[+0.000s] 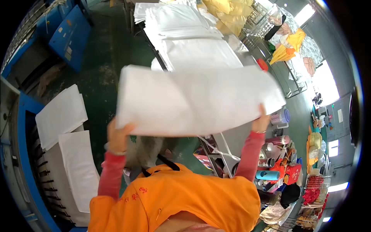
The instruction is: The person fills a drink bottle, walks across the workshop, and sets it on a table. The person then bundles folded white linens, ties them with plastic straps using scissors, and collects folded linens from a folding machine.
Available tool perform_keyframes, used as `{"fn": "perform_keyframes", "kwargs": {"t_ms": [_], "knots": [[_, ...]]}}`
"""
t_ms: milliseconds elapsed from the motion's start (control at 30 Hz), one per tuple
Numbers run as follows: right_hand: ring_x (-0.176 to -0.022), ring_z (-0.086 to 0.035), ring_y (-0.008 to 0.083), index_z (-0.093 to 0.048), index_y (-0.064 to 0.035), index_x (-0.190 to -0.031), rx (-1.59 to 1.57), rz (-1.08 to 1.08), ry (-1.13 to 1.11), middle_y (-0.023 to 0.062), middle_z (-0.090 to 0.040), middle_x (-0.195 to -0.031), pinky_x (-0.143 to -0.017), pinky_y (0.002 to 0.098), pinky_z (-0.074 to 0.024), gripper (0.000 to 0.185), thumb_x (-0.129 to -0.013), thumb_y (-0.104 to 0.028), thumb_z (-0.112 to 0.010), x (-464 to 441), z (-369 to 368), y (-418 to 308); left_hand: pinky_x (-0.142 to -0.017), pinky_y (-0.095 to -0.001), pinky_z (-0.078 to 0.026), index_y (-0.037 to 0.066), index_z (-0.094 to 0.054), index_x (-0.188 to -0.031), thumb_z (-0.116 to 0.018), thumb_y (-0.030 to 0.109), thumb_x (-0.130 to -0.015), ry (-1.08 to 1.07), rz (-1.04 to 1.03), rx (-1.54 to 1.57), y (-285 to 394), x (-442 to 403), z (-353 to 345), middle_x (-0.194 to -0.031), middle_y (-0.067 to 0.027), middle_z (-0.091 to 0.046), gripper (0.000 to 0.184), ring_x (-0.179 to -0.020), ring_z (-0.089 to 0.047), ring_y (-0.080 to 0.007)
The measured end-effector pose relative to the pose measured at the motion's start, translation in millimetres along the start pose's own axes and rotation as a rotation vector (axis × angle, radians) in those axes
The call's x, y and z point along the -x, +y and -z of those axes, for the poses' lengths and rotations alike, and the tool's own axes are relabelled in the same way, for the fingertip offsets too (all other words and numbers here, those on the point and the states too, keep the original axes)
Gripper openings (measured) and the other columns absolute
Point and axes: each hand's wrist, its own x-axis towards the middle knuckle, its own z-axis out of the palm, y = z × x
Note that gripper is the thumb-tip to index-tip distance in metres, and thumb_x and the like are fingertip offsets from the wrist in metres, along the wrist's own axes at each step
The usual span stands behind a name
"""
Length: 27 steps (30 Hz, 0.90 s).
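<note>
A white folded cloth [201,100] is stretched sideways in front of me, slightly blurred. My left hand [119,135] grips its near left corner, with the fingers closed on the edge. At the near right edge, my right hand [262,120] is closed on the same cloth. Just beyond it, a pile of folded white cloth [205,54] lies on a table, partly hidden by the piece I hold. To my left, two white cloth pieces, one farther off [62,116] and one nearer [79,168], lie on a blue-framed machine.
The blue machine frame [24,131] runs along my left. On the right, a metal table [241,135] carries cups, a blue bottle [267,175] and a lidded plastic jug [280,116]. Yellow fabric [228,13] is heaped at the back, near a rack of hanging cloth [297,50].
</note>
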Motion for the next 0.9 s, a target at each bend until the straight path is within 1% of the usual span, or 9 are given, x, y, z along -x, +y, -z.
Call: {"fn": "perform_keyframes", "kwargs": {"t_ms": [67,200,367,500,567,700,767,800,900], "knots": [[-0.092,-0.052,0.0205,-0.043,0.0042,-0.115,-0.831,-0.415,0.408,0.0117,-0.053,-0.105,-0.08,0.0325,-0.0449,0.037,-0.081,-0.005,-0.055,-53.1,26.6,26.4,-0.068,-0.0267,-0.043,-0.003,-0.057,-0.096,-0.06,0.013,-0.073,-0.195,-0.116,-0.098,-31.6,-24.4,-80.7,-0.083,-0.0044,-0.059,0.029,-0.073,-0.053,-0.0122],[-0.096,-0.054,0.0237,-0.04,-0.0066,-0.122,-0.069,-0.768,0.623,0.0161,-0.052,-0.111,-0.083,0.0364,-0.044,0.043,-0.081,-0.011,-0.054,-80.8,47.9,226.7,-0.064,-0.0284,-0.047,-0.004,-0.055,-0.097,-0.06,0.011,-0.074,-0.338,0.234,0.171,-165.3,-31.4,-212.2,-0.081,-0.009,-0.06,0.028,-0.068,-0.057,-0.0148],[-0.119,-0.035,0.0352,-0.025,-0.003,-0.132,0.864,-0.805,-0.454,0.0219,-0.036,-0.129,-0.098,0.0425,-0.0297,0.079,-0.077,-0.054,-0.049,46.6,-37.5,421.9,-0.061,-0.0278,-0.048,0.001,-0.055,-0.089,-0.061,0.006,-0.075,-0.361,0.301,-0.386,-402.2,10.6,-167.6,-0.079,-0.0082,-0.059,0.016,-0.069,-0.057,-0.0148],[-0.128,-0.018,0.0346,-0.023,-0.0101,-0.134,0.978,-0.419,-0.599,0.018,-0.02,-0.138,-0.101,0.0499,-0.0186,0.067,-0.083,-0.049,-0.041,97.3,-159.6,218.0,-0.047,-0.0356,-0.043,0.004,-0.055,-0.074,-0.052,0.018,-0.075,-0.348,1.082,0.529,-472.0,49.2,52.6,-0.064,-0.012,-0.053,0.014,-0.056,-0.053,-0.0264],[-0.129,-0.016,0.0322,-0.023,-0.0146,-0.135,0.818,-0.143,-0.565,0.0152,-0.016,-0.14,-0.1,0.055,-0.0125,0.064,-0.083,-0.047,-0.042,128.2,-193.8,161.1,-0.046,-0.0354,-0.043,0.007,-0.058,-0.075,-0.049,0.023,-0.076,0.339,1.173,0.381,-432.2,88.9,145.2,-0.068,-0.0127,-0.056,0.018,-0.056,-0.053,-0.0248],[-0.13,-0.016,0.03,-0.026,-0.0132,-0.134,0.529,0.175,-0.797,0.0134,-0.019,-0.14,-0.101,0.0537,-0.0089,0.061,-0.084,-0.044,-0.043,153.0,-219.7,72.7,-0.055,-0.0343,-0.045,0.007,-0.059,-0.087,-0.051,0.022,-0.078,0.962,1.044,0.081,-417.1,189.9,292.5,-0.088,-0.0104,-0.059,0.019,-0.075,-0.055,-0.0185],[-0.129,-0.018,0.0284,-0.027,-0.013,-0.133,0.453,0.225,-0.937,0.0129,-0.02,-0.14,-0.101,0.0536,-0.0085,0.06,-0.084,-0.043,-0.043,173.8,-233.5,56.9,-0.067,-0.0311,-0.045,0.008,-0.051,-0.11,-0.049,0.026,-0.081,0.604,0.687,0.398,-385.7,251.3,335.1,-0.101,-0.0084,-0.056,0.034,-0.09,-0.054,-0.0169],[-0.127,-0.022,0.0285,-0.03,-0.0126,-0.132,0.371,0.184,-0.998,0.0137,-0.023,-0.138,-0.101,0.052,-0.012,0.058,-0.084,-0.043,-0.043,188.3,-240.0,54.4,-0.074,-0.0311,-0.044,0.006,-0.042,-0.12,-0.047,0.029,-0.084,1.248,0.778,0.4,-322.2,226.2,283.7,-0.104,-0.0093,-0.056,0.044,-0.089,-0.055,-0.0197],[-0.117,-0.037,0.0279,-0.039,-0.0097,-0.125,0.105,0.039,-1.164,0.0149,-0.038,-0.127,-0.097,0.0453,-0.0249,0.051,-0.085,-0.04,-0.045,237.6,-260.8,44.2,-0.077,-0.0324,-0.044,0.005,-0.051,-0.108,-0.053,0.024,-0.08,1.432,0.71,0.365,-294.2,257.1,305.4,-0.103,-0.0091,-0.056,0.034,-0.091,-0.056,-0.0201]]}}
